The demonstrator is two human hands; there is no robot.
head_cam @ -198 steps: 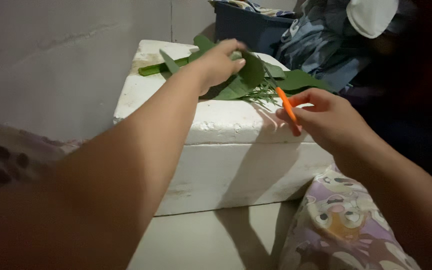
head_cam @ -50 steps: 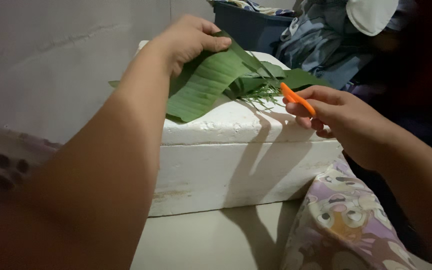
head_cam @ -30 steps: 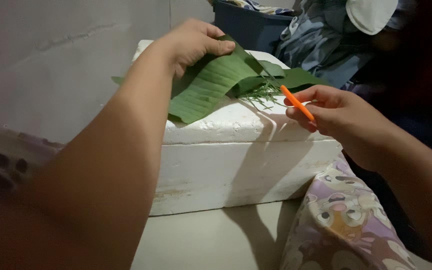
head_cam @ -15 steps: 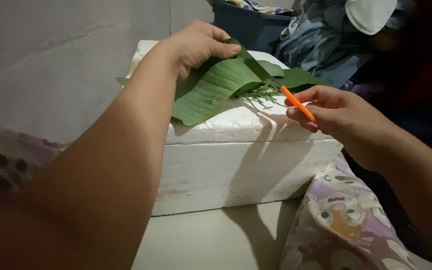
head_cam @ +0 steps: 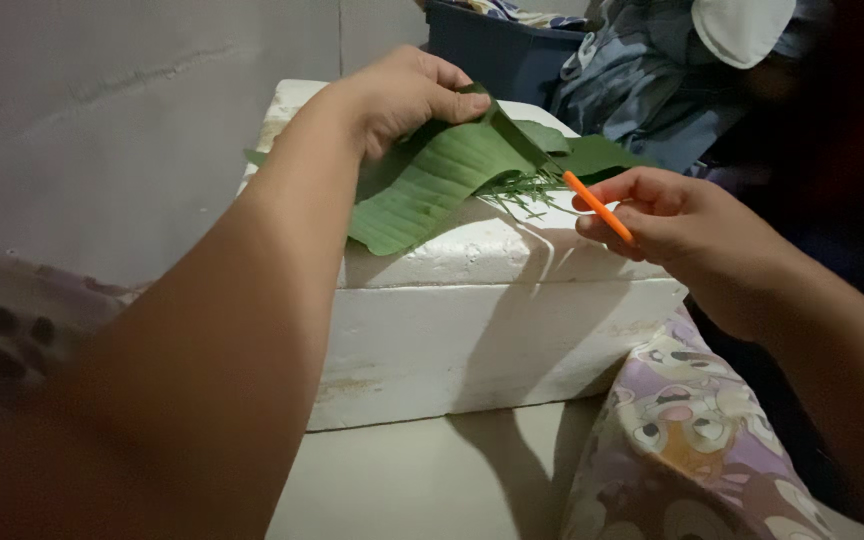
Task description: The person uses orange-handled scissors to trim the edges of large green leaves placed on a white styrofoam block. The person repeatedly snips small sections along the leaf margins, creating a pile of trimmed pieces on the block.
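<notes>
Pinched in the right hand (head_cam: 687, 225), a thin orange-handled blade (head_cam: 599, 208) points up-left at the broad ribbed green leaf (head_cam: 432, 185), which the left hand (head_cam: 402, 95) grips on the white foam box (head_cam: 492, 320), its long axis running toward the box's near-left edge.

left hand (head_cam: 407, 95) grips banana leaf (head_cam: 432, 185) | right hand (head_cam: 682, 225) holds orange-handled knife (head_cam: 597, 207) | on foam box (head_cam: 492, 320)

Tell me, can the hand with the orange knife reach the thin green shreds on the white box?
Probably yes: the right hand holds the orange knife right beside the green shreds on the foam box, with nothing between.
</notes>
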